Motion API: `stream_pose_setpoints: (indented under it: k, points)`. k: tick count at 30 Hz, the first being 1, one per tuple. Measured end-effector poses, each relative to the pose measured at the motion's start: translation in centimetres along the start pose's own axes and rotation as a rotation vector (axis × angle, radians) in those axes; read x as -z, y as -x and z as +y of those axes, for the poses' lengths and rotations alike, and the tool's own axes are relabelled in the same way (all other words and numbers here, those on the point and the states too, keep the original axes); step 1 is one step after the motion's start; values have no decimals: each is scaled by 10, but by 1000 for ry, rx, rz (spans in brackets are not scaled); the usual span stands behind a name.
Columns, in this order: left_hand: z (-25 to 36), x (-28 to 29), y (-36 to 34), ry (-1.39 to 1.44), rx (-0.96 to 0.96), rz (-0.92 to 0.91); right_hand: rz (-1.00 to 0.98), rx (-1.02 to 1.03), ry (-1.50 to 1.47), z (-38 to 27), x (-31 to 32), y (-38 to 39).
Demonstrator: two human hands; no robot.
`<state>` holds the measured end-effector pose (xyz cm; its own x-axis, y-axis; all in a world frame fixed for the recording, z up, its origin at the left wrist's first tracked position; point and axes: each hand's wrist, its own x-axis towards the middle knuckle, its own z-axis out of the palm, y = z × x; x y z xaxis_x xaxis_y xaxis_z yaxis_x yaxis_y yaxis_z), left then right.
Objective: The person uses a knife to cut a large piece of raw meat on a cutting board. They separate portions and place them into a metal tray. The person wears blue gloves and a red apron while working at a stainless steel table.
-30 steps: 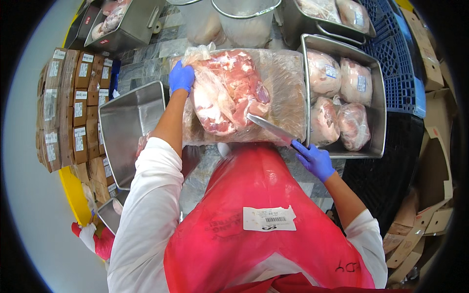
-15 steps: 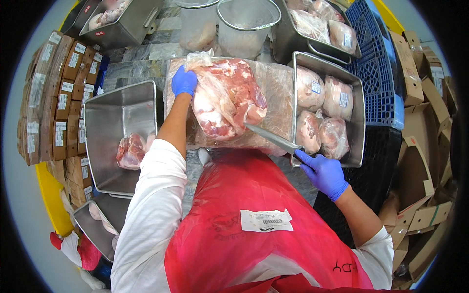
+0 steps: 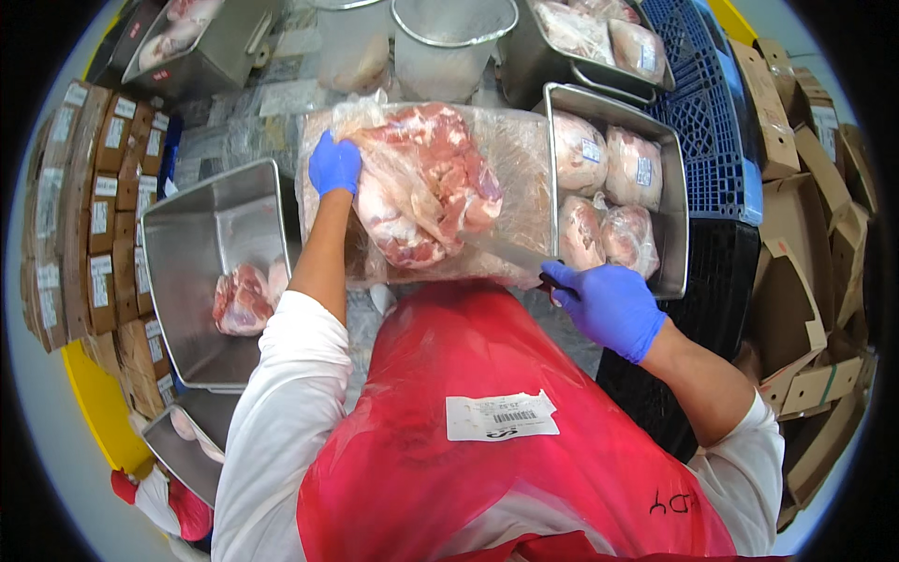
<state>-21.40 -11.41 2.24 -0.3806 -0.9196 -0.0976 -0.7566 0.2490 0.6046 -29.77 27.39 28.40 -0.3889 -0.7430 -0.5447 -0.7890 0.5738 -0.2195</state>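
Note:
A large cut of raw meat (image 3: 459, 192) lies on a plastic-covered board (image 3: 524, 159) in front of me, its left side under loose clear plastic film. My left hand (image 3: 334, 165), in a blue glove, is closed on that film at the upper left edge of the meat. My right hand (image 3: 613, 309), also gloved in blue, grips the dark handle of a knife (image 3: 510, 253). Its blade points left, with the tip at the meat's lower right edge. The tip itself is hard to make out against the meat.
Right of the board, a metal tub (image 3: 676, 234) holds several wrapped meat pieces. Another metal tub (image 3: 169, 290) at left has meat in it. Clear buckets (image 3: 449, 56) stand behind. Blue plastic pallets (image 3: 698, 103) and opened cardboard boxes (image 3: 796, 281) are at right; stacked boxes (image 3: 103, 215) at left.
My right hand and the knife have shifted slightly, the blade now lying flatter. My left hand keeps its hold on the film. The whole view has moved a little.

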Motion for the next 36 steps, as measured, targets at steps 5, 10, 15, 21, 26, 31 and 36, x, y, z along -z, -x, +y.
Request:
stream_pose_setpoints:
  k: [5, 10, 15, 21, 26, 31, 36]
  points:
    - [-7, 6, -17, -107, -10, -13, 96, -35, -138, 8, -42, 13]
    - [-7, 14, 0, -54, -29, 1, 147, -152, -787, 32, -99, 21]
    - [-2, 22, 10, -117, -10, -1, 32, -176, -741, 23, -71, 11]
    - [-15, 19, -4, -115, -17, 9, 160, -129, -644, 31, -115, 2]
    - [-6, 23, 10, -73, 43, -31, 403, -109, -1028, 38, -233, -4]
    - [-17, 23, -1, -130, 65, -19, 615, -83, -1053, 17, -333, -46]
    - [-11, 25, 4, -188, 63, 13, 826, -92, -1093, -22, -388, -85]
